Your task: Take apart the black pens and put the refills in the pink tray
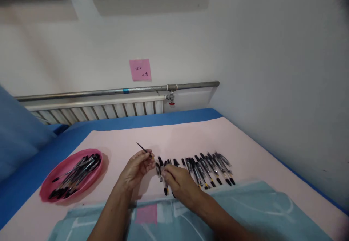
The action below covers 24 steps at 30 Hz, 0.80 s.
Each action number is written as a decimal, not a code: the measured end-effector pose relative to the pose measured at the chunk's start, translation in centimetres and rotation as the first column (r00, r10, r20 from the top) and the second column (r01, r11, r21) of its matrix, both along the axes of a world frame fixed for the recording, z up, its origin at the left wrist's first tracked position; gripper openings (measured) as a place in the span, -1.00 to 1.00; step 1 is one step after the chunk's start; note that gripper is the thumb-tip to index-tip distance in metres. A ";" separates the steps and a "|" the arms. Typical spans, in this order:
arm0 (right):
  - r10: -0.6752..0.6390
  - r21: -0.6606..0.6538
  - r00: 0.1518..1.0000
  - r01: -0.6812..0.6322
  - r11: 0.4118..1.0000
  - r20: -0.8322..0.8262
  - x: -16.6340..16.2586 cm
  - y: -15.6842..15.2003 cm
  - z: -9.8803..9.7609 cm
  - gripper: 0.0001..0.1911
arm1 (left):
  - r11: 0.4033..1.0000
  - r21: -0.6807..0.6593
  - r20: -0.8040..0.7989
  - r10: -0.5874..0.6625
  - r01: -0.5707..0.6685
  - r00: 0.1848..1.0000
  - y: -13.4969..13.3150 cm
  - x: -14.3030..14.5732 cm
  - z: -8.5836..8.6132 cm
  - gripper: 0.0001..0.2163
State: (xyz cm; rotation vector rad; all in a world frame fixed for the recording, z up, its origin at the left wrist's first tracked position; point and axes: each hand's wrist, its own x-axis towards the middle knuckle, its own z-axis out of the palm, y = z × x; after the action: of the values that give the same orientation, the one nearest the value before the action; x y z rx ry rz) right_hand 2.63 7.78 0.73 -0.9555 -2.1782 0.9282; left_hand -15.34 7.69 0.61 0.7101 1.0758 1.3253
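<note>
My left hand (137, 169) is raised over the pink table cover, its fingers pinched on a thin dark pen refill (142, 148). The refill slants up to the left, and a yellowish bit shows at its lower end. My right hand (181, 183) is closed over the left part of a row of pens (200, 168), thumb and fingers together. What lies between those fingers is hidden. Clear barrels and black ends of several pens show around the right hand. More pens lie side by side to its right, several with black caps and yellow parts.
A pink oval basin (43, 188) with several black and clear pens stands at the left. A blue-green cloth (245, 208) covers the table's near edge. Behind the table are a white radiator (128, 110), a pipe and a valve (171, 97). A wall rises at the right.
</note>
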 end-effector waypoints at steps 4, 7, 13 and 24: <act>0.036 -0.010 0.998 -0.036 0.999 0.045 -0.3 -0.4 -0.1 -0.76 | 0.999 0.018 0.296 0.024 -0.031 0.955 -0.3 -0.5 0.5 -0.82; 0.050 -0.015 0.996 -0.049 0.999 0.071 -0.4 -0.4 -0.3 -0.76 | 1.000 0.018 0.297 0.020 -0.026 0.955 -0.5 -0.6 0.9 -0.81; 0.035 0.006 0.994 -0.036 0.999 0.099 -0.3 -0.4 -0.6 -0.78 | 0.999 0.012 0.220 0.029 -0.033 0.975 -0.7 0.0 1.0 -0.79; 0.010 0.059 0.985 -0.020 0.998 0.170 -0.2 -0.5 -0.4 -0.79 | 0.999 0.052 0.064 -0.005 0.002 0.998 -1.0 -0.4 1.0 -0.78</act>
State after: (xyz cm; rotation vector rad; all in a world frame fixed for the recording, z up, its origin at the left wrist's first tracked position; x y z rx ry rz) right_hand 2.46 7.26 0.34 -1.0234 -2.3443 0.8085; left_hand -15.78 6.66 1.58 0.7023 0.9913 1.3681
